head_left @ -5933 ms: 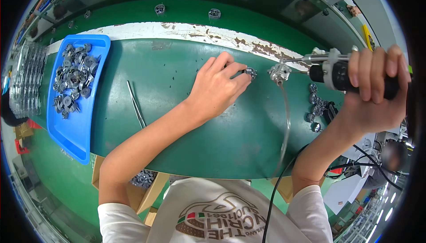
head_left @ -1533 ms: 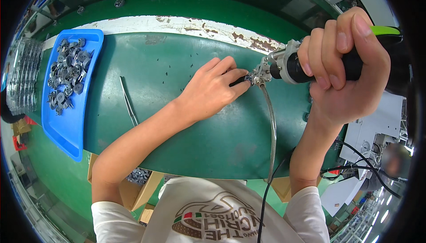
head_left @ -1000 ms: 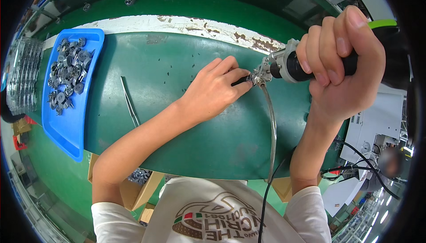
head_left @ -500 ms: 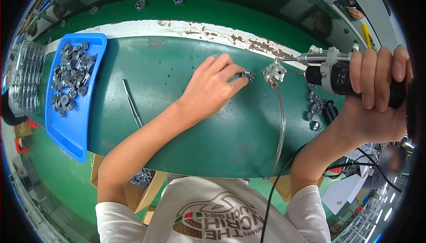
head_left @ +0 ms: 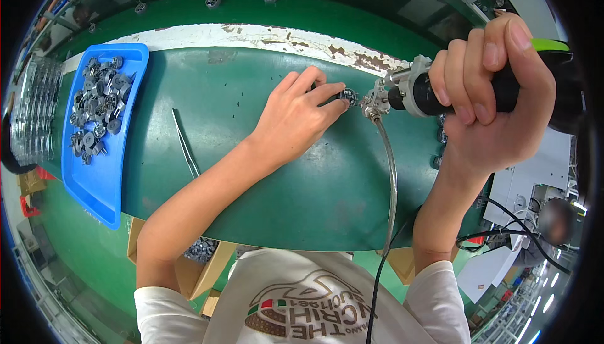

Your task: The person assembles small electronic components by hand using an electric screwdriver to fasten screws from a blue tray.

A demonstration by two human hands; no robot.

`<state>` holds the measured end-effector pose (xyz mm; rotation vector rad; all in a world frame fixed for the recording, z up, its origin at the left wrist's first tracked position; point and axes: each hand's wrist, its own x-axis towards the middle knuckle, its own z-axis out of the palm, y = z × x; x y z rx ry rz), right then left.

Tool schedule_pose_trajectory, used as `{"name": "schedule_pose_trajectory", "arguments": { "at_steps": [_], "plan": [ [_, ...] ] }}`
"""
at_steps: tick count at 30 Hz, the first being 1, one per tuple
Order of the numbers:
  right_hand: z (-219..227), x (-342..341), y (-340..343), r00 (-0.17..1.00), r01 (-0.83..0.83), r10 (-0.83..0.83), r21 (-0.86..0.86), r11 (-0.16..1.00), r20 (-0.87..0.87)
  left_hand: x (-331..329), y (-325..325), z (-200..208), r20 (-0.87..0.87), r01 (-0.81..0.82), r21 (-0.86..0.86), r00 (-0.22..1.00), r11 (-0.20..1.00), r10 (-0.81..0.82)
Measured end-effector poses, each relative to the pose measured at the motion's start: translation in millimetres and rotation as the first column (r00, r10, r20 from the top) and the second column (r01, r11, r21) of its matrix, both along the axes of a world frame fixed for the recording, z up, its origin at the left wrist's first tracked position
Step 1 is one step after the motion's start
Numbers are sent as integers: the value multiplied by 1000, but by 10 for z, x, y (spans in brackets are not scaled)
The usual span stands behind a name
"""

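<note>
My left hand [head_left: 296, 117] pinches a small round dark part [head_left: 347, 97] between thumb and fingers, just above the green work mat [head_left: 264, 212]. My right hand [head_left: 491, 92] is wrapped round a black electric screwdriver [head_left: 412, 95], held sideways. Its metal screw-feeding head [head_left: 375, 100] faces the small part and sits very close to it; whether they touch I cannot tell. A clear feed tube [head_left: 391, 180] curves down from that head toward my body.
A blue tray [head_left: 104, 187] with many small grey round parts stands at the left, beside stacked clear plastic trays [head_left: 34, 111]. Metal tweezers [head_left: 184, 143] lie on the mat. Beyond the white ledge, a green conveyor [head_left: 176, 17] carries several parts. A black cable [head_left: 375, 287] hangs near my right arm.
My right hand has brought the screwdriver leftward, its head now up against or near the small part. The left hand has shifted only slightly. Parts on the conveyor have moved right.
</note>
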<state>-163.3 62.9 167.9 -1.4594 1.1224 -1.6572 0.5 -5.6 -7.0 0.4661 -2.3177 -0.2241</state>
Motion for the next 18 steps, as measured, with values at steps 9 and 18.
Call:
{"name": "schedule_pose_trajectory", "arguments": {
  "at_steps": [9, 18],
  "plan": [
    [-54, 22, -25, 998, 42, -43, 16, 999, 54, -3, -5, -21, -4, 8, 7, 1000, 1000, -8],
    [-78, 36, -64, 999, 10, -10, -2, 1000, 45, 4, -13, -27, -3, 4, 5, 1000, 1000, -4]
  ]
}}
